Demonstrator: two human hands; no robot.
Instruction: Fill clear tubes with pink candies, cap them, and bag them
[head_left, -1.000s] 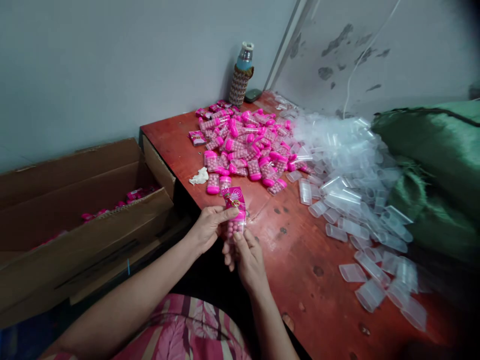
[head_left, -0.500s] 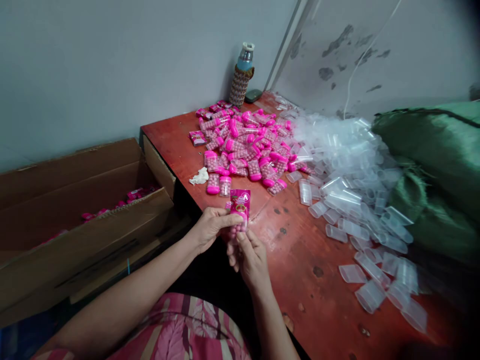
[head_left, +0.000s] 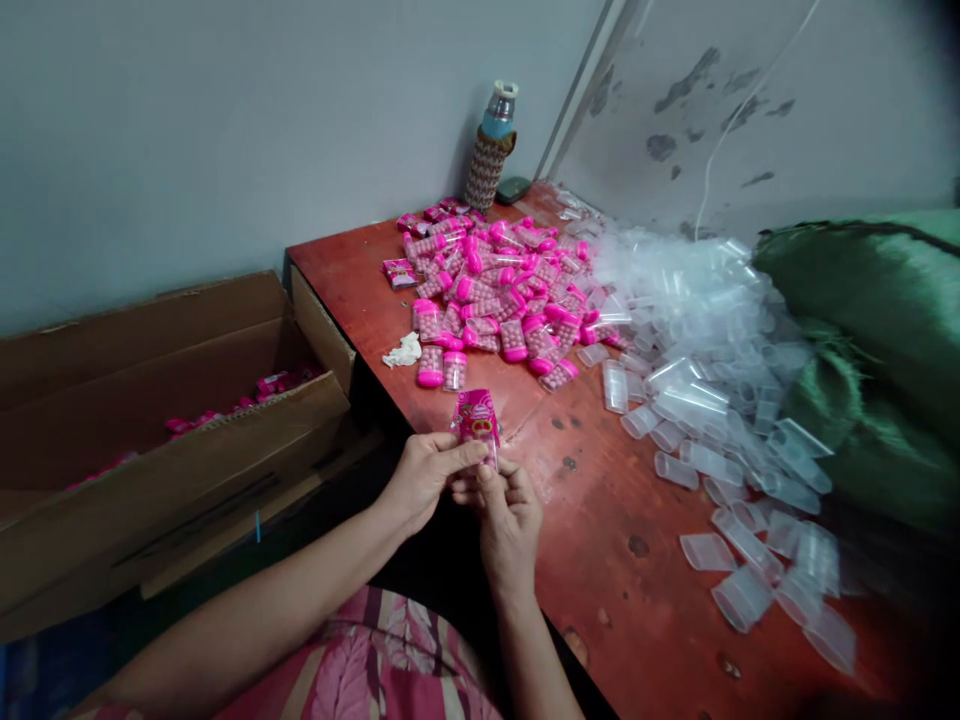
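Note:
My left hand [head_left: 424, 475] and my right hand [head_left: 507, 518] meet at the near edge of a red-brown table [head_left: 600, 540]. Both grip one small candy tube with a pink printed label [head_left: 478, 420] that sticks up above my fingers. The tube's lower part is hidden inside my hands. Further back on the table lies a heap of pink-capped tubes filled with pink candy balls [head_left: 495, 295]. To the right of that heap spreads a big pile of clear empty plastic caps [head_left: 712, 400].
An open cardboard box [head_left: 150, 440] with pink packs inside stands to the left, below the table. A green sack [head_left: 877, 340] fills the right side. A bottle in a woven sleeve [head_left: 491, 150] stands by the wall. A crumpled white scrap [head_left: 401, 352] lies near the table's left edge.
The tube has sunk lower into my hands, so less of its candy-filled part shows. My right hand has closed up against my left. The view shifted slightly.

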